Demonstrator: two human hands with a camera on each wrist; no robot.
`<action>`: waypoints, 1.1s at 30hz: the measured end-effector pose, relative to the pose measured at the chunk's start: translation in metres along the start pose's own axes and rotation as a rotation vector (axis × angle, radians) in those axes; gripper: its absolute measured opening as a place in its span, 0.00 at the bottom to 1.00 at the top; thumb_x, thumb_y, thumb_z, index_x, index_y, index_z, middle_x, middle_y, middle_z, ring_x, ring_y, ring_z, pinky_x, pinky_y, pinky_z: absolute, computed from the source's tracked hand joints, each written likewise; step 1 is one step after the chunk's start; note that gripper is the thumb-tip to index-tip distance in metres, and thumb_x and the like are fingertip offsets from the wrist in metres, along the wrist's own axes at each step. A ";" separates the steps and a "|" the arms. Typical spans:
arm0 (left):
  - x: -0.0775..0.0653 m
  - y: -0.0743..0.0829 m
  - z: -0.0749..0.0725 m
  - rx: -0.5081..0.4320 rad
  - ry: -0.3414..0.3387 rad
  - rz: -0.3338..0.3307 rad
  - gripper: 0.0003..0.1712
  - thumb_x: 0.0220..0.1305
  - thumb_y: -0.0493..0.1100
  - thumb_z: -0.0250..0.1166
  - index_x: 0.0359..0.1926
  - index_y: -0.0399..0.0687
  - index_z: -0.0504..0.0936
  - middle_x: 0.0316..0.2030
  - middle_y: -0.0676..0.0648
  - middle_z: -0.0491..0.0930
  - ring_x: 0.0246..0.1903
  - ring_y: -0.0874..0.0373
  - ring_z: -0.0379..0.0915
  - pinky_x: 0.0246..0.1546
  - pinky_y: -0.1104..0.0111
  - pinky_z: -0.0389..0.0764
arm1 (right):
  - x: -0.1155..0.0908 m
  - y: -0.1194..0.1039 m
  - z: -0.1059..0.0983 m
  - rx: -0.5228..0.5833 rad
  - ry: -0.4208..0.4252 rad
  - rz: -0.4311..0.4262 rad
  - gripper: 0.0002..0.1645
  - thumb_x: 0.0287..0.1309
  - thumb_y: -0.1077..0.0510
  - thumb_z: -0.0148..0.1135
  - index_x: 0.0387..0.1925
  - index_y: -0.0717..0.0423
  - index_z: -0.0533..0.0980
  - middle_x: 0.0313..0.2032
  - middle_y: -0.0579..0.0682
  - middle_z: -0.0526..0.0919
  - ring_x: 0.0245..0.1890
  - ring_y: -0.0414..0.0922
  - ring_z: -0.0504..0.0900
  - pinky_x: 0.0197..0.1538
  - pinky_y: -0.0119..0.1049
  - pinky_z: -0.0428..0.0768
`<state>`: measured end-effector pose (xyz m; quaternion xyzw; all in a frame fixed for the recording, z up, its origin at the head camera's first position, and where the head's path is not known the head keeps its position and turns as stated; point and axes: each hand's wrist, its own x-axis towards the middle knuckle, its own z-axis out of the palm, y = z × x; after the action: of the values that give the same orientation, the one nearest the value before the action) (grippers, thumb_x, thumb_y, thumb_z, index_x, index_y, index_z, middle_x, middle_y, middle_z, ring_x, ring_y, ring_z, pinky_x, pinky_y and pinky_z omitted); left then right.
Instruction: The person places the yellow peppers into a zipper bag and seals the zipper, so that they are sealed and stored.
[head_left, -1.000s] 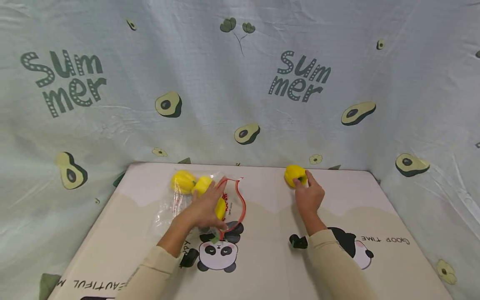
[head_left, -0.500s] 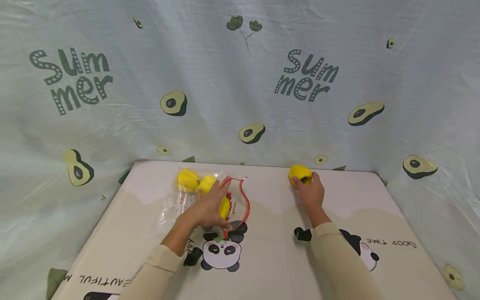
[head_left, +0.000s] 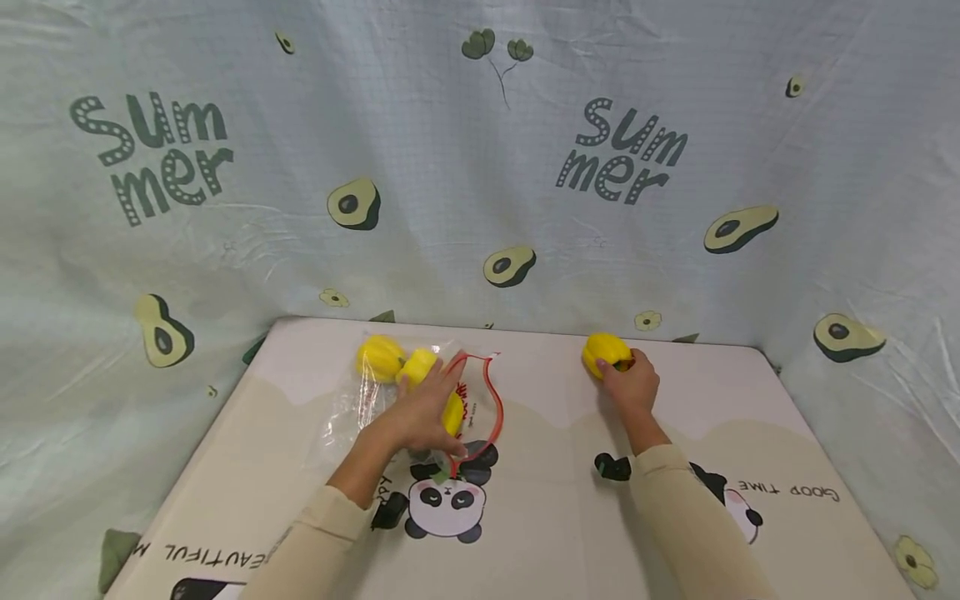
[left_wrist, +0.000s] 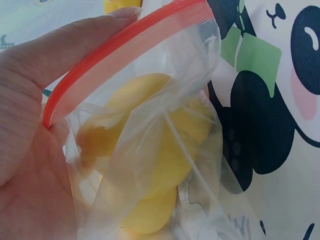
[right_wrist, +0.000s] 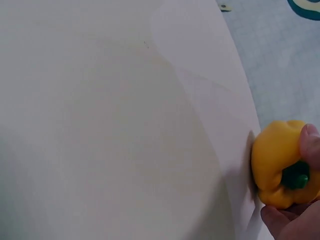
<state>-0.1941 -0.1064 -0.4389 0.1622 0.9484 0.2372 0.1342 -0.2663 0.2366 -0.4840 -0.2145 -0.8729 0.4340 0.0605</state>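
Note:
A clear zip bag (head_left: 352,417) with a red rim lies on the table's left half. Yellow bell peppers (head_left: 381,358) show through its plastic. My left hand (head_left: 420,412) spreads over the bag's mouth, thumb and fingers apart. In the left wrist view, one straight digit of that hand (left_wrist: 75,45) runs along the red rim (left_wrist: 125,47), with yellow shapes (left_wrist: 150,165) beneath the film. At the far edge of the table, my right hand (head_left: 633,383) grips another yellow bell pepper (head_left: 602,352). The right wrist view shows its green stem (right_wrist: 296,175) between thumb and fingers.
The pale table (head_left: 540,500) carries printed pandas and lettering. Behind its far edge hangs a light curtain (head_left: 420,125) with avocado prints, which also runs along both sides. The right-hand pepper is close to this curtain.
The head view has shifted, so the scene sits slightly farther right. The right hand's pepper has turned a little within the fingers. The left hand stays on the bag.

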 end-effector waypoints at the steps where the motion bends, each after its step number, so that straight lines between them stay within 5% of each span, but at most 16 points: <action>1: 0.000 0.000 0.000 -0.001 -0.002 -0.001 0.77 0.43 0.52 0.87 0.85 0.51 0.45 0.84 0.43 0.49 0.85 0.44 0.32 0.77 0.28 0.29 | 0.000 0.001 -0.002 0.000 -0.009 -0.001 0.42 0.70 0.49 0.64 0.75 0.67 0.62 0.73 0.68 0.70 0.72 0.64 0.69 0.80 0.57 0.64; 33: 0.003 0.001 0.002 0.008 -0.014 -0.021 0.76 0.44 0.54 0.86 0.85 0.50 0.45 0.84 0.41 0.49 0.85 0.43 0.33 0.77 0.29 0.29 | -0.007 0.011 -0.022 0.101 -0.293 -0.207 0.40 0.66 0.62 0.69 0.75 0.65 0.65 0.72 0.66 0.73 0.71 0.62 0.75 0.75 0.52 0.73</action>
<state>-0.1960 -0.1034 -0.4402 0.1547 0.9500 0.2308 0.1427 -0.2502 0.2559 -0.4782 -0.0544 -0.8669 0.4953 -0.0122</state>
